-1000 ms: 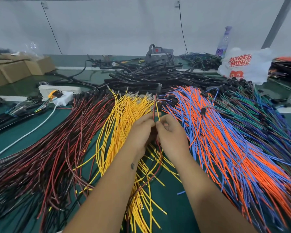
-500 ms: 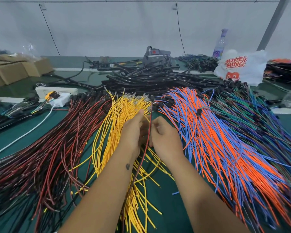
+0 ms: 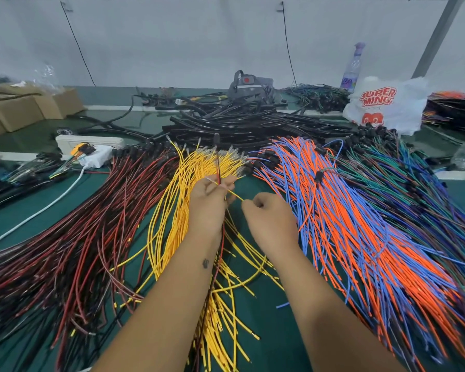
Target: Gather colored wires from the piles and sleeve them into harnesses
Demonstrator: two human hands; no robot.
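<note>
My left hand [image 3: 209,204] fingers grip two wires: one red-black wire [image 3: 218,167], one thin yellow wire [image 3: 232,194]. Right hand [image 3: 269,218] fingers pinch that yellow wire's other end.

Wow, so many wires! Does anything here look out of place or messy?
Mostly sorted by colour. One stray blue wire lies alone on the green table, apart from the orange-and-blue pile, and yellow wires splay loosely near the arms.

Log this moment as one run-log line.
left hand: grips red-black wire and yellow wire | right hand: pinches yellow wire's end | stage: gathering, unsleeved | yellow pile beneath
</note>
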